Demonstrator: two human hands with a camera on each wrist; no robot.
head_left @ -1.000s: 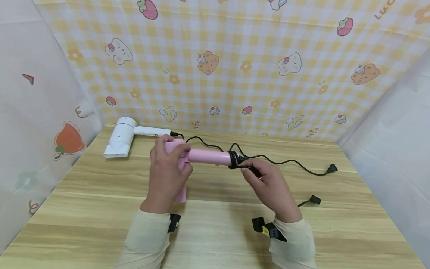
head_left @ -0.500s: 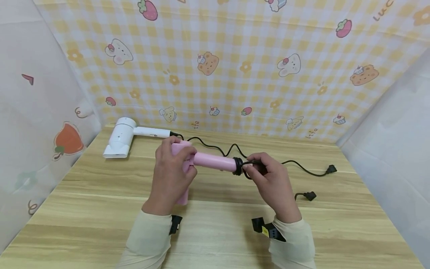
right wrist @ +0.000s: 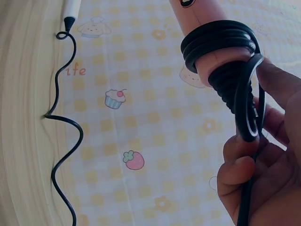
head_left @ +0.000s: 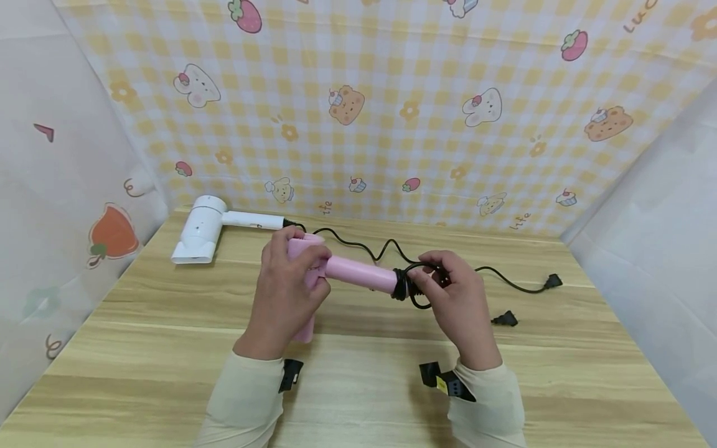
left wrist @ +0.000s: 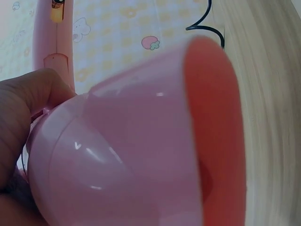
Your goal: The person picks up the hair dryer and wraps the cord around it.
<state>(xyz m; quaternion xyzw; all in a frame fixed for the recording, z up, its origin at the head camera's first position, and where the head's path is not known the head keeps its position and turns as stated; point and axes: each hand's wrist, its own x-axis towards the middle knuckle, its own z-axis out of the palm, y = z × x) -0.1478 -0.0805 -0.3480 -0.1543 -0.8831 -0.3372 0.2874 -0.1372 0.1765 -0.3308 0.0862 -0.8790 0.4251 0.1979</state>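
Observation:
My left hand [head_left: 282, 289] grips a pink hair dryer [head_left: 358, 274] around its head, where the handle joins. The dryer is raised above the table, its handle pointing right and slightly down. In the left wrist view, its wide flat nozzle [left wrist: 141, 127] fills much of the picture. A black cord [right wrist: 218, 42] is wound in several turns round the handle's end. My right hand [head_left: 462, 305] pinches a loop of this cord between thumb and fingers, close to the ribbed cord sleeve [right wrist: 225, 82]. The cord's plug [head_left: 506, 318] shows beside the right hand.
A white hair dryer [head_left: 200, 230] lies at the back left of the wooden table [head_left: 364, 398]. Its black cord [head_left: 366, 250] runs rightward behind the hands to a plug [head_left: 553, 281]. A patterned cloth [head_left: 392, 124] hangs behind the table.
The pink hair dryer has shifted slightly right, its handle end tipping down. My right hand has brought the cord round the handle's end, and the loose plug has moved left and up.

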